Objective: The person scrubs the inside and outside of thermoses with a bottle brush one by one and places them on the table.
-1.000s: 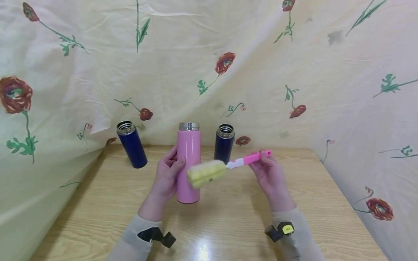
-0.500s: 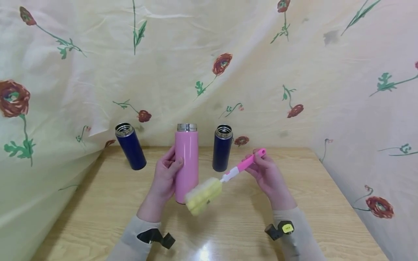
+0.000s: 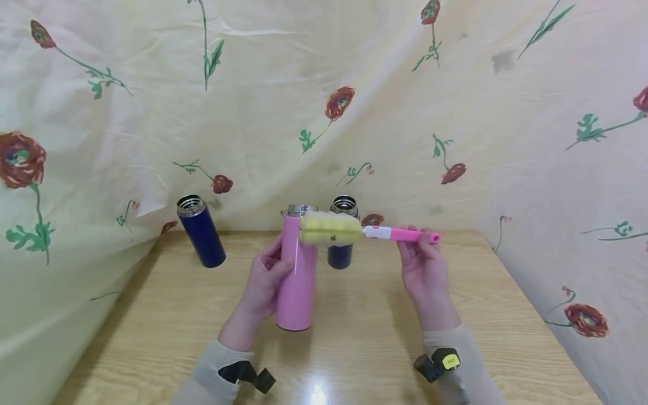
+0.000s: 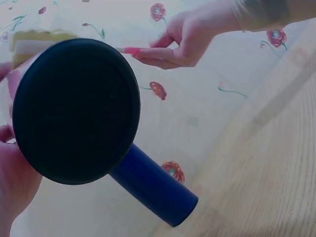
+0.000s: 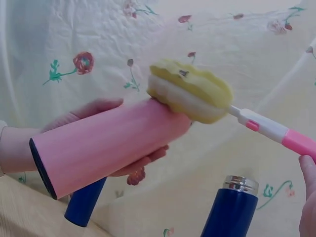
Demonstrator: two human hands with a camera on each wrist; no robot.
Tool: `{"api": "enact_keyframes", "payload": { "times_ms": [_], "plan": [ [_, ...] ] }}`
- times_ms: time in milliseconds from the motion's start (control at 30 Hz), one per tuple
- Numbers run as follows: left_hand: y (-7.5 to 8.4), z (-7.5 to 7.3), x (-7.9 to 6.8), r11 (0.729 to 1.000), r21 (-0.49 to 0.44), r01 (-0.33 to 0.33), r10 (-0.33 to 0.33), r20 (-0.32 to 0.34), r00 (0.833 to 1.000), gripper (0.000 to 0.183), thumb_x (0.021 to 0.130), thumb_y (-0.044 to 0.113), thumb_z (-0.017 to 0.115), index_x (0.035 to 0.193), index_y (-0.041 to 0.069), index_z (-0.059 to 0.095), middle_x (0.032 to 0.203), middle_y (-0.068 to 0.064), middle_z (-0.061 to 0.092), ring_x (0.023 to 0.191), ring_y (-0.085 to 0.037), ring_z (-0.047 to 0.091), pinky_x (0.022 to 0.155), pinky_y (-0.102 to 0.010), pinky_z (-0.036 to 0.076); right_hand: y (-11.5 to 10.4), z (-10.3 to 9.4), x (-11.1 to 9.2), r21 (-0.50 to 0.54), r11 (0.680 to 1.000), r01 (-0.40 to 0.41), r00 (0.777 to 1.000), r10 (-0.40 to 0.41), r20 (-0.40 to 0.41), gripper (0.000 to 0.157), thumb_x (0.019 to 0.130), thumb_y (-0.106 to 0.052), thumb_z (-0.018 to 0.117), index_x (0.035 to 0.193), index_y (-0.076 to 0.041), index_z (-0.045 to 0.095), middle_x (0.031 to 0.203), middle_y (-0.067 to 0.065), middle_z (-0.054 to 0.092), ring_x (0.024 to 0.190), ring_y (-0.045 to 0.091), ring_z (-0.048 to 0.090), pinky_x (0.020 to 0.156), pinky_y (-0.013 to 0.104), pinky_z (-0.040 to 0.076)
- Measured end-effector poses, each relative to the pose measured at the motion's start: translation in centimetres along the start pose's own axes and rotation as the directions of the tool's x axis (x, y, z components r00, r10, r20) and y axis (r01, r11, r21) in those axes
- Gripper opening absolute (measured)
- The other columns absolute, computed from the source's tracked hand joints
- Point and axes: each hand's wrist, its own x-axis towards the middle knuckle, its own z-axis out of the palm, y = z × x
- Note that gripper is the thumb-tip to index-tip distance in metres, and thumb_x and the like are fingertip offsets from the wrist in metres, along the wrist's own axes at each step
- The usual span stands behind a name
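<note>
My left hand (image 3: 265, 279) grips a pink bottle (image 3: 296, 287) around its side, lifted and tilted slightly, with a bare metal neck at the top. In the left wrist view the bottle's dark base (image 4: 76, 111) faces the camera. My right hand (image 3: 425, 267) pinches the pink end of a bottle brush (image 3: 331, 229), held almost level. The brush's yellow and white sponge head lies across the upper part of the bottle, near its neck. In the right wrist view the sponge (image 5: 190, 91) covers the bottle's mouth end; whether they touch is hard to tell.
Two dark blue bottles without lids stand towards the back of the wooden table (image 3: 364, 337). One blue bottle (image 3: 203, 236) is at the left; the other blue bottle (image 3: 340, 256) stands behind the brush, partly hidden. A flowered cloth (image 3: 263, 129) hangs behind the table.
The brush head has swung up from low beside the pink bottle to near its neck. The pink bottle has shifted slightly right and tilted. Both hands keep their hold.
</note>
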Motion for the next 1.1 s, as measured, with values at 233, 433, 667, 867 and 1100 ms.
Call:
{"api": "enact_keyframes", "payload": {
  "times_ms": [233, 433, 667, 867, 1100],
  "plan": [
    [0.03, 0.42, 0.18, 0.999, 0.036, 0.008, -0.008, -0.012, 1.0, 0.091, 0.088, 0.002, 0.079, 0.167, 0.008, 0.036, 0.141, -0.012, 0.057, 0.124, -0.023, 0.063, 0.105, -0.036, 0.056, 0.22, 0.67, -0.46, -0.025, 0.999, 0.027, 0.999, -0.028, -0.041, 0.006, 0.107, -0.007, 0.062, 0.109, -0.007, 0.057, 0.105, 0.014, 0.072, 0.099, 0.026, 0.077, 0.095, 0.035, 0.058],
    [0.21, 0.68, 0.2, 0.998, 0.057, 0.004, -0.002, -0.028, 1.0, 0.089, 0.089, -0.002, 0.076, 0.167, 0.009, 0.037, 0.145, -0.015, 0.054, 0.126, -0.025, 0.061, 0.105, -0.036, 0.055, 0.06, 0.62, -0.47, 0.01, 0.999, 0.036, 0.998, -0.036, -0.049, 0.009, 0.105, -0.006, 0.066, 0.108, -0.006, 0.057, 0.106, 0.014, 0.073, 0.098, 0.026, 0.077, 0.095, 0.035, 0.058],
    [0.32, 0.73, 0.14, 0.999, 0.051, -0.016, 0.017, -0.026, 1.0, 0.085, 0.09, -0.005, 0.076, 0.165, 0.006, 0.038, 0.152, -0.02, 0.052, 0.129, -0.025, 0.061, 0.107, -0.035, 0.054, -0.1, 0.76, -0.66, 0.103, 0.993, 0.059, 0.998, -0.055, -0.037, 0.009, 0.104, -0.003, 0.066, 0.106, -0.005, 0.058, 0.103, 0.017, 0.074, 0.096, 0.029, 0.078, 0.094, 0.038, 0.059],
    [0.33, 0.67, 0.21, 0.998, 0.05, -0.035, 0.036, -0.023, 0.999, 0.083, 0.091, -0.009, 0.07, 0.165, 0.004, 0.036, 0.153, -0.019, 0.056, 0.13, -0.022, 0.063, 0.108, -0.036, 0.054, -0.12, 0.87, -0.67, 0.069, 0.997, 0.03, 0.998, -0.026, -0.054, 0.006, 0.106, -0.003, 0.063, 0.103, -0.004, 0.058, 0.103, 0.016, 0.073, 0.095, 0.028, 0.078, 0.096, 0.037, 0.059],
    [0.27, 0.32, 0.3, 0.998, -0.022, -0.054, 0.053, -0.023, 0.998, 0.077, 0.096, -0.008, 0.066, 0.166, 0.006, 0.036, 0.144, -0.002, 0.066, 0.124, -0.017, 0.067, 0.105, -0.034, 0.055, 0.15, 0.28, -0.08, -0.043, 0.999, -0.033, 0.997, 0.03, -0.069, 0.005, 0.108, -0.003, 0.061, 0.105, -0.003, 0.057, 0.103, 0.015, 0.07, 0.095, 0.026, 0.077, 0.099, 0.036, 0.058]
  ]
}}
